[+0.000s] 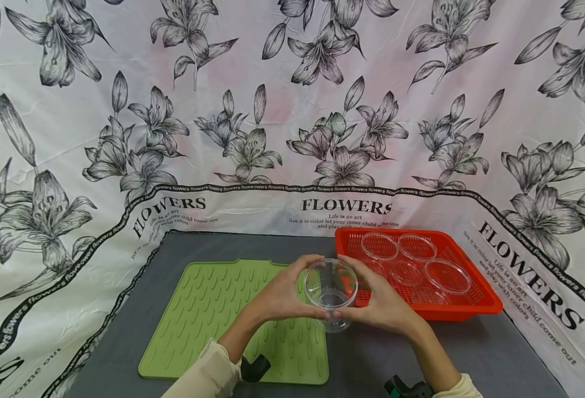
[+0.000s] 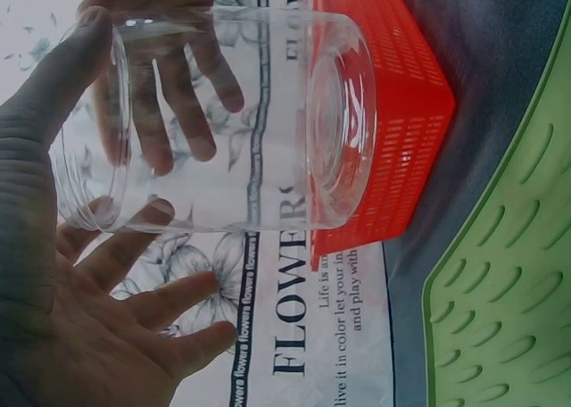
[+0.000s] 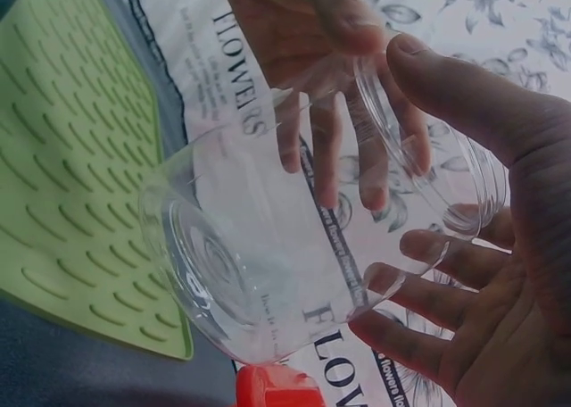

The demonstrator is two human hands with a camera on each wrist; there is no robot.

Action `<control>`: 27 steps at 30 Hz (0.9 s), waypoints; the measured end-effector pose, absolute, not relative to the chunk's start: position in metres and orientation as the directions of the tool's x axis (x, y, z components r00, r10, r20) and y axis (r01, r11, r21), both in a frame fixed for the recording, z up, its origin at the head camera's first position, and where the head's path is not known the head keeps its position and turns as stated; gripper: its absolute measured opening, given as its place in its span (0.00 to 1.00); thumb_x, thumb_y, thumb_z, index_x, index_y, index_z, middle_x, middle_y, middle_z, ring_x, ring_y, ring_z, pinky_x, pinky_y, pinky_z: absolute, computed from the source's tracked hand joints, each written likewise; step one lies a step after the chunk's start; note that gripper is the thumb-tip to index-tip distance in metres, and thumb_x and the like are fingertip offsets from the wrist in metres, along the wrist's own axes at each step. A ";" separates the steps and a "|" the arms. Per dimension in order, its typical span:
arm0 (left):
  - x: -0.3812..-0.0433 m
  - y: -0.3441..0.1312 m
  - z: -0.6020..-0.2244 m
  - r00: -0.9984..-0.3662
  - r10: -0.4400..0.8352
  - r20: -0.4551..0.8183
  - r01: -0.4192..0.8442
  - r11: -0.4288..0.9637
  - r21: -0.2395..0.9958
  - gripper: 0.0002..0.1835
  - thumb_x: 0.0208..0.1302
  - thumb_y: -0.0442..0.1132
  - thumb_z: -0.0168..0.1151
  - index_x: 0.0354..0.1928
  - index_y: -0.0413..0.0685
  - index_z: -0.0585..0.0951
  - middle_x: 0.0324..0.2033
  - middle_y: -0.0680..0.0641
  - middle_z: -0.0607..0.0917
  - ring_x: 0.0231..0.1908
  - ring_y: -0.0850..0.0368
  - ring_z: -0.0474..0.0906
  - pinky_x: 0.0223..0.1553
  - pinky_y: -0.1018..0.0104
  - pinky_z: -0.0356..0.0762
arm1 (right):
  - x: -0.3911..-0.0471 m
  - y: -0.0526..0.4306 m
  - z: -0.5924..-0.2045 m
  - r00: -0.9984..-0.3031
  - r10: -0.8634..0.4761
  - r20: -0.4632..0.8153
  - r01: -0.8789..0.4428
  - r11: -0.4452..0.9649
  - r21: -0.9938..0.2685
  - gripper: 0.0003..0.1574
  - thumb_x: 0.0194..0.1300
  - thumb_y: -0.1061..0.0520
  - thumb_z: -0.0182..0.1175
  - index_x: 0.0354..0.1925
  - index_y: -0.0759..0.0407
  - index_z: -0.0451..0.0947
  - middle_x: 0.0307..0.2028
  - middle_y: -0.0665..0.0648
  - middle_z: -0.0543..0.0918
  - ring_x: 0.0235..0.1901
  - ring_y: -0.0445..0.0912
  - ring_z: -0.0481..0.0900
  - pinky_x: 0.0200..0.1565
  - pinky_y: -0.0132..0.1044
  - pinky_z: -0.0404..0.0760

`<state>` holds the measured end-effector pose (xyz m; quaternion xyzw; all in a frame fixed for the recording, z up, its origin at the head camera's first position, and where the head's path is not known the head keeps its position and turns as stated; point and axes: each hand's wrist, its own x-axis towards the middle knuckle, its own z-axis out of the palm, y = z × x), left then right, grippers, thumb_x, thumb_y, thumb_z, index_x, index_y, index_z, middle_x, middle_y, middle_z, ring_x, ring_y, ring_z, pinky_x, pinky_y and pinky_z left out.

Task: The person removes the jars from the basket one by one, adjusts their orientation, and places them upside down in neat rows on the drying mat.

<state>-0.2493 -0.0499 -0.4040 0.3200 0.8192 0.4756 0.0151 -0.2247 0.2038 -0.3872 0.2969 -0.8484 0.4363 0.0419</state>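
- While the left hand (image 1: 283, 296) grasps one side of the clear jar (image 1: 331, 284), the right hand (image 1: 383, 304) grasps the other, both near the rim.
- Both thumbs lie on the near side of the jar, their tips close together; the other fingers reach around the sides, some of them spread out in the wrist views.
- Held up over the tabletop (image 1: 123, 342), the jar has its rim uppermost and its mouth tipped toward the head camera.
- From the head view, it overlaps the right part of the green mat (image 1: 222, 326), with the red basket (image 1: 441, 313) just to its right.
- Three more jars (image 1: 448, 276), also clear, stand inside the basket.
- Behind the tabletop hangs a white cloth (image 1: 252, 72) printed with grey lilies, black bands and the word "FLOWERS".
- A cream sleeve (image 1: 207, 373) covers the left forearm, and a black device (image 1: 256, 368) sits at that wrist.
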 end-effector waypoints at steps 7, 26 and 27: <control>-0.251 -0.051 -0.407 -0.802 0.510 0.312 0.516 0.328 0.791 0.57 0.43 0.58 0.84 0.75 0.72 0.61 0.68 0.61 0.75 0.70 0.56 0.71 0.70 0.48 0.70 | -0.223 0.204 -0.387 -0.833 -0.445 0.329 -0.523 0.438 -0.731 0.64 0.54 0.49 0.79 0.80 0.44 0.54 0.75 0.60 0.66 0.64 0.67 0.76 0.61 0.73 0.71; -0.254 -0.057 -0.410 -0.809 0.408 0.423 0.497 0.089 0.863 0.54 0.51 0.42 0.82 0.77 0.59 0.60 0.71 0.45 0.72 0.62 0.50 0.80 0.68 0.37 0.69 | -0.225 0.210 -0.398 -0.866 -0.397 0.303 -0.469 0.437 -0.768 0.68 0.53 0.49 0.79 0.80 0.41 0.49 0.75 0.60 0.66 0.72 0.64 0.67 0.66 0.69 0.69; -0.254 -0.057 -0.410 -0.805 0.409 0.429 0.498 0.073 0.864 0.54 0.51 0.42 0.82 0.77 0.59 0.60 0.72 0.45 0.71 0.63 0.49 0.80 0.68 0.36 0.68 | -0.226 0.211 -0.399 -0.865 -0.400 0.303 -0.468 0.428 -0.773 0.68 0.52 0.50 0.79 0.80 0.41 0.49 0.75 0.60 0.66 0.72 0.64 0.67 0.66 0.69 0.69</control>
